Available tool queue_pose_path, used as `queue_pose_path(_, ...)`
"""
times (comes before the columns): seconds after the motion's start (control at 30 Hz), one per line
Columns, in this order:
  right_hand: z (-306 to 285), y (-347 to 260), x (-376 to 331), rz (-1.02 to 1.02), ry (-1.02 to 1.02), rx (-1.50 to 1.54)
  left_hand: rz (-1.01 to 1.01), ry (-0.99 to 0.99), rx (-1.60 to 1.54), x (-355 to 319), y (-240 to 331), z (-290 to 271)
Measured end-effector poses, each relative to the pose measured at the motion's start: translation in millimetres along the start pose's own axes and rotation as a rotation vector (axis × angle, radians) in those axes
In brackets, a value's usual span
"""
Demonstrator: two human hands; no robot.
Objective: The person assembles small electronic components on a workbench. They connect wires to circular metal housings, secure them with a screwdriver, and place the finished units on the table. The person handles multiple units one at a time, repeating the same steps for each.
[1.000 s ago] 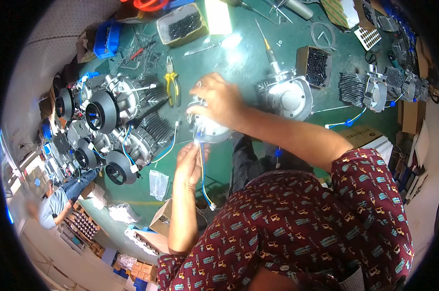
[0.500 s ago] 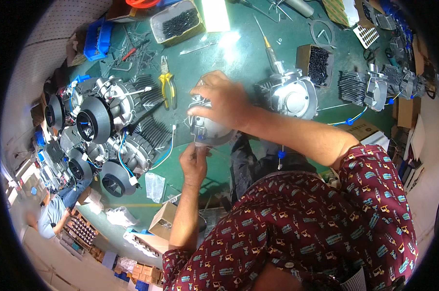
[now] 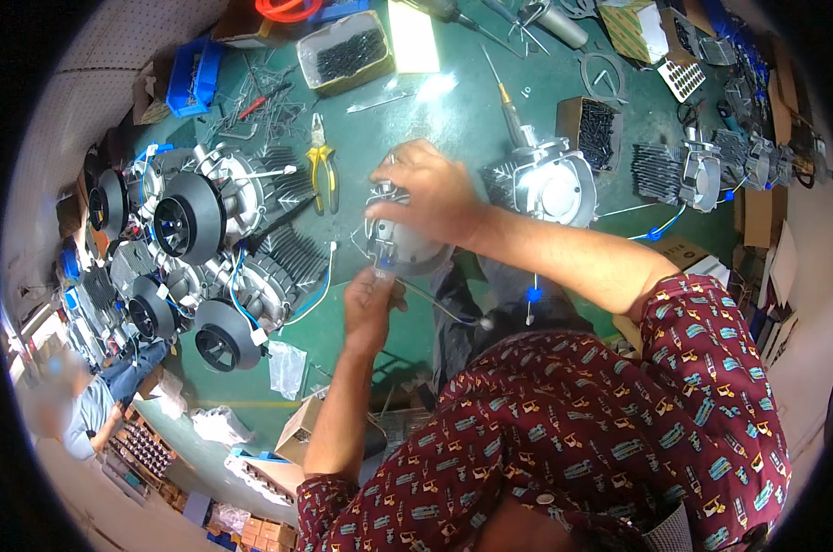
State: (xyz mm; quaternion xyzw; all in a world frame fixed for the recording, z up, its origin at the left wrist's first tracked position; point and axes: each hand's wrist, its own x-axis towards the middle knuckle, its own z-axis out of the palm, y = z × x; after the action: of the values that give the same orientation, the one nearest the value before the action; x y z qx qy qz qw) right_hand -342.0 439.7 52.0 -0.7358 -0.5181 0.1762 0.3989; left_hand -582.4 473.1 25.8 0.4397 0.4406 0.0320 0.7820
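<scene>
A silver metal housing (image 3: 415,250) stands at the table's near edge, in front of me. My right hand (image 3: 428,191) grips it from above, fingers curled over its far and left side. Below it, my left hand (image 3: 370,302) has its fingers closed at the housing's near end; what they pinch is hidden. A thin cable (image 3: 444,306) runs from beside that hand toward the right and ends in a pale tip. To the right sits another silver housing with cooling fins (image 3: 556,189), a blue-marked wire hanging from it.
Left, several finned motor units with black fan wheels (image 3: 191,216) crowd together. Yellow-handled pliers (image 3: 322,175) and a screwdriver (image 3: 509,110) lie on the green table (image 3: 462,115). Screw boxes (image 3: 345,57) stand at the back. A seated person (image 3: 94,409) is at far left.
A cable now shows to the right of my left hand, which has turned slightly. My right hand stays on the housing. The whole view has shifted a little.
</scene>
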Motion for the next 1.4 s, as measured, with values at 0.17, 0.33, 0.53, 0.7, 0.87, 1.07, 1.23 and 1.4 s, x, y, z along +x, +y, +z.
queue_pose_path(0.17,2,3,1,-0.025,-0.01,-0.027,-0.255,-0.066,-0.68,-3,-3,9)
queue_pose_path(0.33,3,4,6,0.059,-0.057,-0.048,-0.076,0.107,-0.276,-4,-6,13)
queue_pose_path(0.53,9,2,2,0.065,-0.019,-0.065,0.225,0.459,0.112,-17,5,45)
queue_pose_path(0.7,6,3,0,0.066,0.003,-0.036,0.393,0.636,0.355,-11,-7,58)
queue_pose_path(0.87,4,2,-3,0.035,0.004,0.012,0.373,0.692,0.256,-13,-10,62)
queue_pose_path(1.07,1,-2,-7,0.122,-0.011,0.053,0.284,0.563,0.103,-14,6,57)
queue_pose_path(1.23,-4,9,2,0.125,-0.057,0.2,0.223,0.515,0.075,-17,2,42)
queue_pose_path(1.4,11,24,4,-0.015,0.021,0.263,0.151,0.52,-0.075,-14,6,40)
